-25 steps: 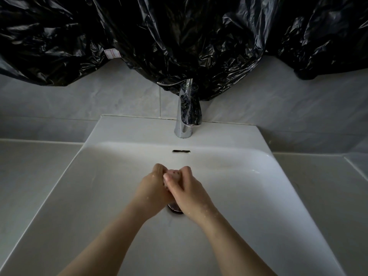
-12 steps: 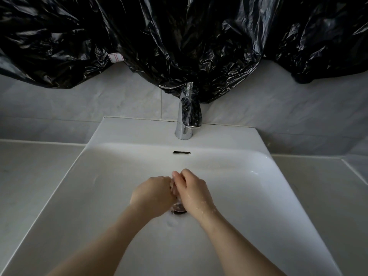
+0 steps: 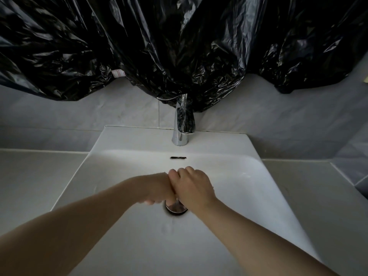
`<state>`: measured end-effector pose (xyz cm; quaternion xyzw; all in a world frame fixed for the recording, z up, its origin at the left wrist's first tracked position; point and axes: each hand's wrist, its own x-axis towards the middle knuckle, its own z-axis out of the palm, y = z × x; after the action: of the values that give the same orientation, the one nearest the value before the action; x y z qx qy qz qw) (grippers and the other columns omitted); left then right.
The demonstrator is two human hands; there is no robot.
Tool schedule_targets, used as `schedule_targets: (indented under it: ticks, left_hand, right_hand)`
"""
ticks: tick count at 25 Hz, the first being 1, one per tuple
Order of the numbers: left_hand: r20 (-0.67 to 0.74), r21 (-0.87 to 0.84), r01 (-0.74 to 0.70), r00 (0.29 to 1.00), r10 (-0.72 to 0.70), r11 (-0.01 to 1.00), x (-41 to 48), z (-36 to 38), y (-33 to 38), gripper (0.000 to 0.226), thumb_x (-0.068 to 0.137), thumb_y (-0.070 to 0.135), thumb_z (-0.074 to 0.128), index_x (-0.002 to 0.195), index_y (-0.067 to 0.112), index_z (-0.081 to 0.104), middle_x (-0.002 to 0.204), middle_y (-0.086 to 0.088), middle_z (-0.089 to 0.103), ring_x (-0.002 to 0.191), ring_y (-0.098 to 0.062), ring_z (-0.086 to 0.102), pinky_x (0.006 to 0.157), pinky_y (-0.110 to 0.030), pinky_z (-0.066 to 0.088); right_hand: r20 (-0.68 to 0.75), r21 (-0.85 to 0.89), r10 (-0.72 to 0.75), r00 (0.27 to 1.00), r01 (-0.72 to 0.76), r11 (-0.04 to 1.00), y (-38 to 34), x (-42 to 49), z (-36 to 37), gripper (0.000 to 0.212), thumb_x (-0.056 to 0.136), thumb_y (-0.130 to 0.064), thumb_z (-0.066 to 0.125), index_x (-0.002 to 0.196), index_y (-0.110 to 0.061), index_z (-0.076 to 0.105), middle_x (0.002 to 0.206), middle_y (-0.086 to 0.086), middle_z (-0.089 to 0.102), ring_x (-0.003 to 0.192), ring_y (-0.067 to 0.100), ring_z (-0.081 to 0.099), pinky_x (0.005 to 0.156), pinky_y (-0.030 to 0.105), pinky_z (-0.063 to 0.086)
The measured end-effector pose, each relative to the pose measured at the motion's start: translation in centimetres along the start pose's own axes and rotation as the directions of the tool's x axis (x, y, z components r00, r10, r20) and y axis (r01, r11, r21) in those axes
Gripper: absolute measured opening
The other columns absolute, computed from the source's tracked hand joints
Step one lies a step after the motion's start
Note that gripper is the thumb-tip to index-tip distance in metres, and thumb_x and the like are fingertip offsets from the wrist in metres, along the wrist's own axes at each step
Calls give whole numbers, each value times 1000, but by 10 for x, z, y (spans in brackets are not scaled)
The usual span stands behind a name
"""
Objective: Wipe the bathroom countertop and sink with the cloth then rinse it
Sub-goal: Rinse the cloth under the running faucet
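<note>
The left hand (image 3: 157,188) and the right hand (image 3: 192,186) are held pressed together low in the basin of the white rectangular ceramic sink (image 3: 249,186), directly above the round chrome drain (image 3: 176,209). The fingers (image 3: 185,171) of both hands are curled inward, those of the right laid over the left fist. Whether the cloth is grasped between them cannot be told, as the inside of the grip is hidden and the left hand is blurred. The sink is flanked on both sides by the pale grey bench (image 3: 35,176). A chrome tap (image 3: 182,126) is mounted behind the dark overflow slot (image 3: 178,157). Crumpled black plastic sheeting (image 3: 179,46) is hung across the wall above
</note>
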<state>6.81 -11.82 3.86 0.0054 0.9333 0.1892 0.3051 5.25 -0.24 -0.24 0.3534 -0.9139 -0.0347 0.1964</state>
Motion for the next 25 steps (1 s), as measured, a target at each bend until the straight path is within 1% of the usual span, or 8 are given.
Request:
schedule_targets:
  ticks: [2,5,10,15,17,21,23,25]
  left_hand:
    - [-228,327,11,971,68,945,-2,1,9,7,84,10,47,86,12,54,72,-3,50,68,-19,50,57,-20,39]
    - [-435,387,164,900,23,907,0,2,12,20,85,10,43,99,16,56,103,-1,63,96,-22,61,69,-26,42]
    - [-466,594,115,856,224,797,-4,4,4,25,86,10,43,108,16,54,111,0,64,100,-24,61,71,-28,41]
    - [-393,788,-110,666,634,605,-17,4,-13,33,26,15,77,50,17,54,40,3,51,31,-16,48,42,-14,20]
    - [-374,786,-161,644,667,596,-17,1,-15,32,30,19,78,51,17,54,41,3,51,32,-16,48,42,-16,21]
    - [-538,324,37,829,152,946,-18,0,-2,8,82,17,51,89,16,55,92,-4,65,82,-24,61,61,-23,38]
    - [-401,-259,-4,910,-104,966,-16,-5,-8,10,79,7,53,74,15,48,67,-4,55,59,-19,50,49,-21,33]
    - [-65,-700,33,992,-110,714,-25,-7,-13,26,79,0,53,64,15,39,50,1,36,41,-11,33,39,-18,24]
  right_hand:
    - [90,40,65,994,-69,997,-3,5,-13,39,28,-21,81,59,-18,57,43,-2,54,37,17,53,39,15,23]
    - [220,144,160,962,-194,970,-2,12,-33,17,75,-11,59,82,-16,45,86,10,70,77,31,67,54,25,34]
    - [463,338,236,854,-417,844,-8,5,-44,16,85,-13,47,95,-12,59,95,8,65,79,29,56,67,28,40]
    - [703,571,168,691,-689,447,-16,-4,-50,12,78,-9,53,68,-13,48,64,0,47,56,16,45,49,22,31]
    - [756,585,123,642,-748,314,-13,-5,-57,22,76,-6,57,61,-14,42,55,-1,37,44,13,33,45,20,25]
    - [663,678,181,726,-685,267,-1,-11,-64,25,78,-16,65,98,-19,49,84,-1,54,58,11,47,51,22,37]
    - [351,624,247,903,-422,657,6,-18,-54,59,76,-16,67,127,-24,39,118,1,50,82,18,54,67,28,45]
    - [-63,194,34,997,-21,981,8,-23,-38,78,64,-9,70,134,-20,37,131,5,42,99,25,57,73,34,49]
